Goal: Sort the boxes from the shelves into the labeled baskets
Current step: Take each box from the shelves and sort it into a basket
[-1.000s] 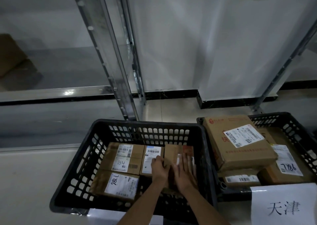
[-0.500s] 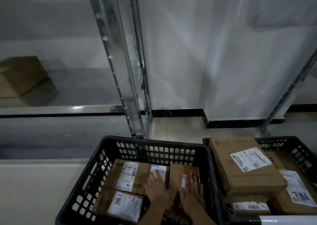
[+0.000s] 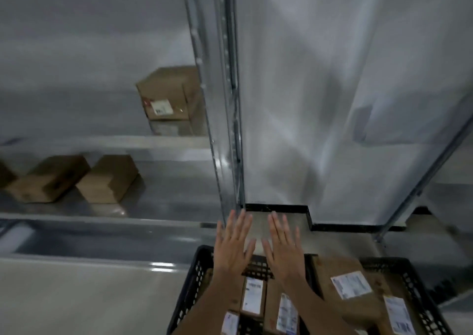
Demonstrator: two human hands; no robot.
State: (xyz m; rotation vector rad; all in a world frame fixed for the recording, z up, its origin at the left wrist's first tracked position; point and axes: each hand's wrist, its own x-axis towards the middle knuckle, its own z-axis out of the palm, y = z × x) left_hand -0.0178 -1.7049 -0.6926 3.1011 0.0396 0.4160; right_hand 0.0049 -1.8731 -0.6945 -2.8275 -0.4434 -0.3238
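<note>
My left hand (image 3: 234,245) and my right hand (image 3: 282,247) hover side by side, fingers straight and spread, empty, above the far rim of a black basket (image 3: 198,278). Labelled cardboard boxes (image 3: 253,296) lie inside that basket below my forearms. A second black basket (image 3: 419,301) to the right holds a larger labelled box (image 3: 350,283). On the metal shelves to the left stand a box with a white label (image 3: 169,96) on the upper shelf and two plain boxes, one (image 3: 110,178) right of the other (image 3: 48,178), on the lower shelf.
A steel shelf upright (image 3: 217,104) rises just beyond my left hand. Another slanted upright (image 3: 422,181) stands at the right. White wall with a black skirting (image 3: 276,208) lies behind the baskets. The lower shelf's front edge (image 3: 102,219) runs leftward.
Both hands lifted off the boxes in the left basket and rose with fingers spread. The view swung up and left, bringing the shelf boxes into sight.
</note>
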